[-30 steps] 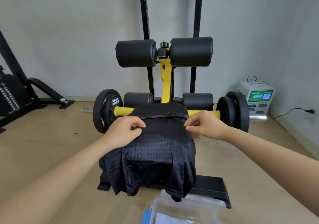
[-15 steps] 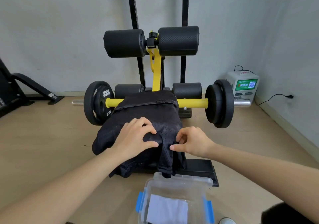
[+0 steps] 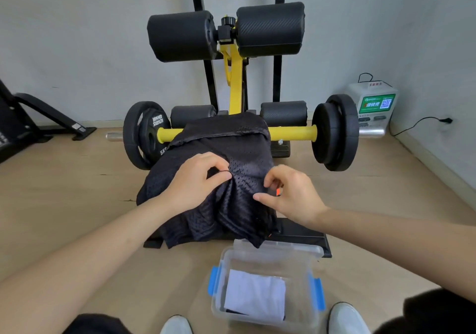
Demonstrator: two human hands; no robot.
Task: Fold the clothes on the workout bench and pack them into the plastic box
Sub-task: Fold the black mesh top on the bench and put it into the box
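Our left hand [image 3: 190,181] pinched a small fold of the black mesh garment [image 3: 239,151] between thumb and forefinger, and the other fingers were curled loosely above the cloth. Our right hand [image 3: 291,194] was just beside it, with the fingers curled in and the thumb stretched out. It appeared to hold the right edge of the same garment, near a small red mark, though we could not see the contact clearly. The garment lay spread over the surface of the workout bench [image 3: 304,239] and hid the pad. Its lower part hung down in loose pleats, and one corner hung right over the far rim of the plastic box [image 3: 313,266] on the floor. The box was open and held already a folded white cloth [image 3: 255,292]. We judged that the folding was only at its beginning, because the cloth was gathered in the middle and not yet flat. The mesh looked thin and slippery, so a small pinch could lose it, and then the hanging weight could drag the whole garment off the surface to the floor. A pull from two close points could also bunch the cloth and give a crooked fold. The far edge lay near the yellow bar [image 3: 293,133], and we thought the mesh might catch there if we lifted it carelessly.
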